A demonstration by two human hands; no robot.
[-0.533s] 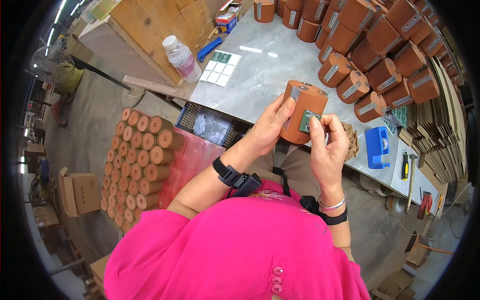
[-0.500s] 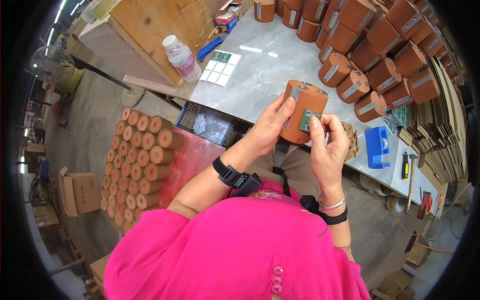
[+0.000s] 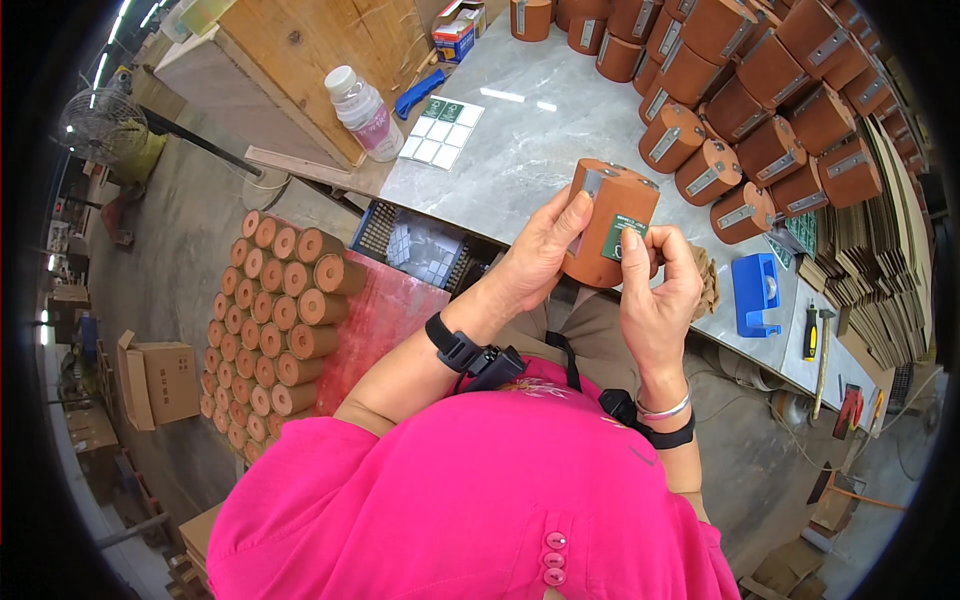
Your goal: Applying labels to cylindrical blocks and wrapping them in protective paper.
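Reddish-brown cylinder held at the near edge of a glossy grey bench in a workshop.
Left fingers grasp its curved side; right fingers touch its flat green label, their grip unclear. Metal-stripped cylinders crowd behind. The pose nearly matches the earlier frame.

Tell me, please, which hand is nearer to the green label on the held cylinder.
Right. The right hand has its thumb on the green label; the left hand grips the brown cylinder to the label's left.
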